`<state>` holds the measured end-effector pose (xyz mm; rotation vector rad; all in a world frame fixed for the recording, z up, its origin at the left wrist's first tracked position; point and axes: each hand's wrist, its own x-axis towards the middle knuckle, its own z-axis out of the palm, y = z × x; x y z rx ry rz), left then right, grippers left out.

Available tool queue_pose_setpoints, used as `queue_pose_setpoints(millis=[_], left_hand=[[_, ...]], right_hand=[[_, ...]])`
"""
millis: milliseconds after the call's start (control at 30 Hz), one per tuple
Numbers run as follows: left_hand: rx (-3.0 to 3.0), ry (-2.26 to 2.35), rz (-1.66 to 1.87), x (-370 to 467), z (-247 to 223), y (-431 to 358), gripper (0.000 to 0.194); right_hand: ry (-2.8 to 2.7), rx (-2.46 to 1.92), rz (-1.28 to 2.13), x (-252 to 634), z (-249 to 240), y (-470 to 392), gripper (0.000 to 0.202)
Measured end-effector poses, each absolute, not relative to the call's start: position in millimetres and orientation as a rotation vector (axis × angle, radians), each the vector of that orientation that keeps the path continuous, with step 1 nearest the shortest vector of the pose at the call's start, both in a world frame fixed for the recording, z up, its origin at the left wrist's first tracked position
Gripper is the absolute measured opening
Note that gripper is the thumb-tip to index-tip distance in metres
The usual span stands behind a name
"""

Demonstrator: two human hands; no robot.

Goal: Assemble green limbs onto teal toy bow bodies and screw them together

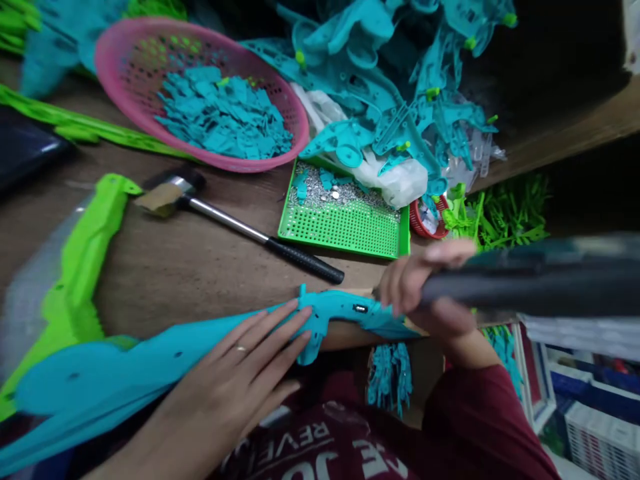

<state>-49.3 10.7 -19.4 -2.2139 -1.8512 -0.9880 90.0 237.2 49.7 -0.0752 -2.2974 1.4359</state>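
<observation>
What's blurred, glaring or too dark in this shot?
Head view: the right hand and the dark tool it grips are blurred; glare streaks the hammer's metal shaft; the upper-right recess sinks into near-black; left hand fairly legible.

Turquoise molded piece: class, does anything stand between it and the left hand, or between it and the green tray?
Nothing visible separates the left hand from the turquoise molded piece: its fingers lie across it. Toward the green tray, the hammer's black handle lies across part of the gap.
</observation>
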Motion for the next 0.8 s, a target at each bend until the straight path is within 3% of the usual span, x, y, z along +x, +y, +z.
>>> queue_pose_setpoints(millis=[100,200,267,400,600,800], left_hand=[[-2.287,-1.86,-0.926,-86,17,46,0.039],[-2.282,-1.824,-0.483,-122,40,125,0.044],[-2.385,-1.726,-0.073,-139,41,178,0.039],[-2.413,-1.59,0.195,-152,24,226,0.038],[-2.331,-2.005,0.032,-153,37,198,0.046],[-2.194,-2.502,-0.949,-136,52,178,0.033]], right_hand=[[-1.698,-0.139,1.204,57,58,285,0.023],[-1.583,-0.374,1.154,27,43,318,0.028],[-1.596,-0.486,1.151,17,31,329,0.036],[-1.599,-0.505,1.204,14,12,337,0.047],[-1.675,-0.469,1.263,13,-4,341,0.049],[-1.689,-0.394,1.231,14,-12,345,0.045]])
